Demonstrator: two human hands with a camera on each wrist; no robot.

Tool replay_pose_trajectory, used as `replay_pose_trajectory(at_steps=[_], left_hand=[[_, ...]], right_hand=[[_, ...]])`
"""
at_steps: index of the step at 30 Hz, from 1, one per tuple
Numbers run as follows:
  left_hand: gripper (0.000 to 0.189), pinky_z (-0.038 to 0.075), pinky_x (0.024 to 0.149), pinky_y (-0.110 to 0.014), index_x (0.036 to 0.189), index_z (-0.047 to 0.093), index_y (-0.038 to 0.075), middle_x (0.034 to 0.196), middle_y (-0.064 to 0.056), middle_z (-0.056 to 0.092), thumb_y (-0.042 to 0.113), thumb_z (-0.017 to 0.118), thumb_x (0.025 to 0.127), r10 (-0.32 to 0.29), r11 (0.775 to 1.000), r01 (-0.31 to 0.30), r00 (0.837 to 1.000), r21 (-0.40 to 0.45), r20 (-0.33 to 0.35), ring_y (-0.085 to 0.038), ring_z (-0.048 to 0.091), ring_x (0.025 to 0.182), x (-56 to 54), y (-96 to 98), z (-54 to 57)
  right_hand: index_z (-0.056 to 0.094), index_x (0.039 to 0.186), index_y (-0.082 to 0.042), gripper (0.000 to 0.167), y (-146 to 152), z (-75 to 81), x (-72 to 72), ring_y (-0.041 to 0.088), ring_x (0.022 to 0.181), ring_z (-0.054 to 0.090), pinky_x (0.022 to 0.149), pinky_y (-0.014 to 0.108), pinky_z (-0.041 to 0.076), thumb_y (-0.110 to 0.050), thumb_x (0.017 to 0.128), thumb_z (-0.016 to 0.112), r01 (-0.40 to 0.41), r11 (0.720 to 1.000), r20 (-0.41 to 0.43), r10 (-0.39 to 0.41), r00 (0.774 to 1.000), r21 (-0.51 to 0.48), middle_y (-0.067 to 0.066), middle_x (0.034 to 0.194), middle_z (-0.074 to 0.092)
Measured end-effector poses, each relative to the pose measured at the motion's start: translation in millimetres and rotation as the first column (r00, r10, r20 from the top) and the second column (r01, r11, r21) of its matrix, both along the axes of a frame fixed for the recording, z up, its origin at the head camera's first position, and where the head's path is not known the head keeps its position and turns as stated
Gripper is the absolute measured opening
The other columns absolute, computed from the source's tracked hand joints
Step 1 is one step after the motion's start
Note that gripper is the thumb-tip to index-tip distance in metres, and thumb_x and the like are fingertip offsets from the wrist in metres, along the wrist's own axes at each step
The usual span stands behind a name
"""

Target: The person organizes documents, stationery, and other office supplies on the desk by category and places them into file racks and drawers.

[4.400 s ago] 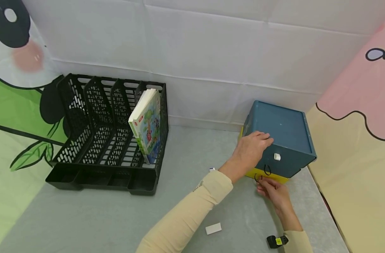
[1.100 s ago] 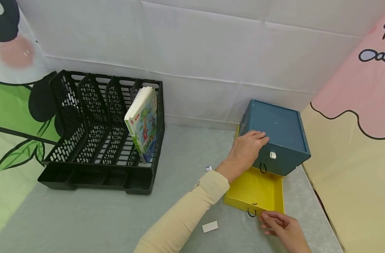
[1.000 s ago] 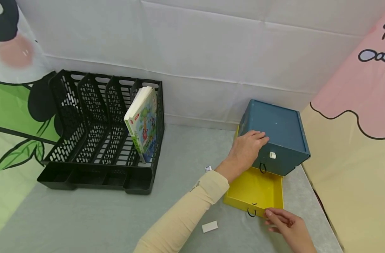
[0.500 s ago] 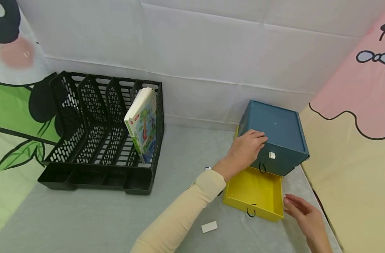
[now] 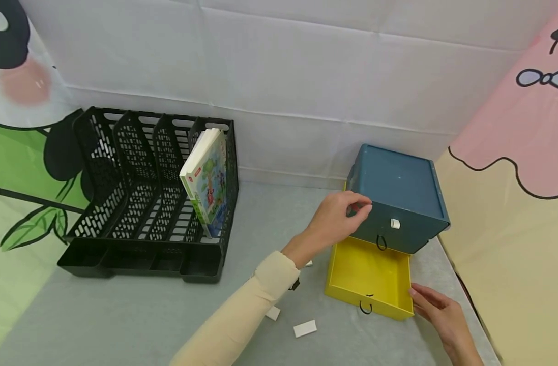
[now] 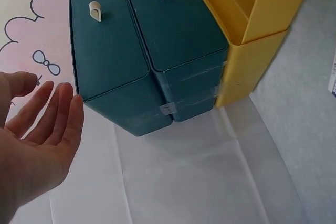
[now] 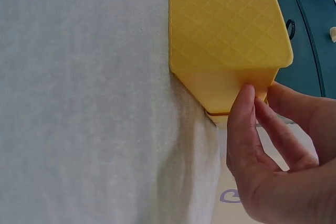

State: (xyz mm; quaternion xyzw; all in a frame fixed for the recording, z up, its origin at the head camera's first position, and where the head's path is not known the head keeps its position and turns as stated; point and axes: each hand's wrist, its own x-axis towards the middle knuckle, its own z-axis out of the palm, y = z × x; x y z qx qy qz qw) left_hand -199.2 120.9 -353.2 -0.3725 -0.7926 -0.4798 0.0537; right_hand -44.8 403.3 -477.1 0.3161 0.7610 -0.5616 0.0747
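A blue drawer cabinet point(image 5: 400, 183) stands at the right of the table, with a white knob point(image 5: 395, 223) on its front. From under its blue part a yellow drawer point(image 5: 384, 306) is pulled out, a black loop point(image 5: 365, 307) on its front. My left hand point(image 5: 338, 216) hovers by the cabinet's front left top edge; in the left wrist view its loosely bent fingers point(image 6: 50, 116) hold nothing. At the drawer's right side is my right hand point(image 5: 443, 312), its fingertips at the yellow side wall near the front corner. The drawer's bare bottom shows.
On the left stands a black file rack point(image 5: 146, 245) with books point(image 5: 210, 180) leaning in its right slot. White blocks point(image 5: 305, 328) lie on the table in front, one partly behind the left sleeve point(image 5: 242, 310). A white sheet point(image 5: 283, 66) hangs behind.
The yellow drawer has come out toward me. My right hand has moved from its front to its right side. My left hand has come off the cabinet top, moving left.
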Motion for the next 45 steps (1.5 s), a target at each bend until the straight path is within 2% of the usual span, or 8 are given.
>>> replay_pose_trajectory(at_steps=[6,12,20,27,31,36,39,45], left_hand=[[0.018,0.051,0.074,-0.016,0.111,0.077,0.004,0.097,-0.005,0.075,0.015,0.065,0.102,-0.017,0.999,0.015,0.998,0.046,0.053,-0.010,0.064,0.081,10.6,-13.8,-13.4],[0.017,0.051,0.072,-0.017,0.106,0.078,0.004,0.091,-0.003,0.075,0.015,0.067,0.101,-0.054,0.997,0.045,0.985,0.059,0.162,-0.005,0.061,0.075,27.8,-28.5,-26.2],[0.017,0.052,0.073,-0.019,0.105,0.079,0.006,0.091,0.000,0.074,0.017,0.067,0.101,-0.071,0.997,0.073,0.948,0.006,0.312,-0.004,0.061,0.077,51.0,-42.6,-51.8],[0.014,0.052,0.067,-0.019,0.099,0.080,0.004,0.084,0.006,0.071,0.015,0.071,0.098,-0.016,0.998,0.038,0.903,-0.043,0.429,-0.003,0.059,0.071,66.8,-53.5,-80.5],[0.010,0.052,0.065,-0.018,0.096,0.079,0.002,0.080,0.006,0.070,0.011,0.073,0.095,0.012,0.993,0.042,0.892,-0.108,0.451,-0.002,0.058,0.069,75.1,-59.2,-95.7],[0.006,0.052,0.067,-0.019,0.088,0.078,0.004,0.076,0.005,0.069,0.006,0.074,0.091,0.026,0.980,0.061,0.901,-0.187,0.433,-0.001,0.058,0.068,85.0,-69.4,-114.0],[0.004,0.051,0.065,-0.020,0.086,0.077,0.004,0.075,0.004,0.068,0.006,0.075,0.089,0.025,0.972,0.083,0.893,-0.219,0.448,-0.001,0.057,0.067,90.7,-76.9,-123.5],[0.007,0.048,0.063,-0.021,0.087,0.075,0.004,0.072,0.007,0.063,0.006,0.082,0.085,0.025,0.954,0.138,0.847,-0.267,0.530,-0.002,0.053,0.065,100.8,-86.1,-133.1]], right_hand=[[0.059,0.141,0.003,0.070,-1,-2.3,0.3,0.005,0.086,0.071,0.080,0.025,0.059,-0.040,0.090,0.080,0.040,0.999,0.000,-0.040,0.999,-0.036,-0.008,0.111,0.072],[0.058,0.141,0.005,0.072,-2,-4.7,-0.2,0.005,0.086,0.071,0.079,0.026,0.060,-0.040,0.090,0.081,0.052,0.998,0.002,-0.052,0.999,-0.029,-0.004,0.110,0.073],[0.058,0.141,0.006,0.077,-1,-6.2,0.4,0.006,0.084,0.072,0.078,0.026,0.060,-0.044,0.087,0.082,0.052,0.998,-0.006,-0.052,0.999,-0.021,-0.005,0.108,0.074],[0.059,0.139,0.007,0.070,-2,-7.7,0.5,0.006,0.084,0.072,0.077,0.026,0.060,-0.039,0.091,0.080,0.043,0.999,-0.018,-0.043,0.999,-0.022,-0.005,0.109,0.073],[0.059,0.139,0.007,0.068,-2,-8.2,1.2,0.007,0.083,0.072,0.077,0.026,0.060,-0.037,0.092,0.079,0.048,0.999,-0.023,-0.049,0.999,-0.015,-0.004,0.108,0.073],[0.061,0.138,0.007,0.064,-3,-9.0,2.2,0.007,0.083,0.072,0.076,0.025,0.060,-0.035,0.092,0.079,0.055,0.998,-0.026,-0.056,0.998,-0.013,-0.005,0.107,0.074],[0.060,0.138,0.006,0.064,-4,-9.2,2.5,0.007,0.083,0.072,0.077,0.026,0.060,-0.036,0.093,0.079,0.055,0.998,-0.021,-0.056,0.998,-0.012,-0.005,0.108,0.073],[0.059,0.140,0.006,0.070,-2,-8.3,1.9,0.006,0.083,0.071,0.077,0.026,0.060,-0.040,0.092,0.079,0.049,0.999,-0.008,-0.049,0.999,0.007,-0.002,0.112,0.073]])
